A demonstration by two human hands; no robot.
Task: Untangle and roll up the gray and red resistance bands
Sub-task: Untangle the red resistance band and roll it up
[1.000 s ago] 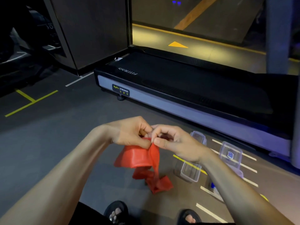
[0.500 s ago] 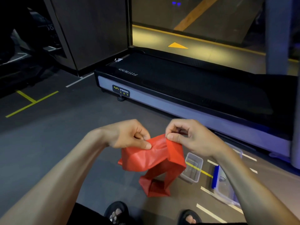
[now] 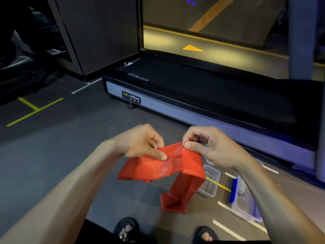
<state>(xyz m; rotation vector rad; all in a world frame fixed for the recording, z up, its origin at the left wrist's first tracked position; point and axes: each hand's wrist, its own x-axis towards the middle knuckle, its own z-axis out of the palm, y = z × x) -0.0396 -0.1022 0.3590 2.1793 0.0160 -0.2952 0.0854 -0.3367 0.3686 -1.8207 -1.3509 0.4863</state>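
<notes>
1. The red band (image 3: pixel 163 166) hangs in the air between the two hands, above the floor (image 3: pixel 52 147) and in front of the person's feet.
2. The left hand (image 3: pixel 142 143) pinches the band's upper left part, thumb pressed on top of the sheet and fingers curled behind it.
3. The right hand (image 3: pixel 209 147) pinches the band's top edge at the right, thumb and curled fingers closed on the fold there.
4. The hands are near each other at about the same height, with a short stretch of band pulled flat between them.
5. Both forearms reach forward from the near edge of the view and converge toward the middle; the knuckles face up and away.
6. The band is a wide, thin, bright red sheet, slightly translucent where it is stretched.
7. Left of the left thumb a flap spreads down and out to the left.
8. Below the right hand the band folds over and drops as a doubled strip, ending in a creased loop at the bottom, near the sandals (image 3: pixel 126 229).
9. A clear tub (image 3: pixel 210 184) sits on the floor just right of the hanging strip, and a second clear bin (image 3: pixel 246 205) with blue clips lies farther right, partly hidden by the right forearm.
10. A treadmill (image 3: pixel 202 95) stands on the far side of the hands.
</notes>
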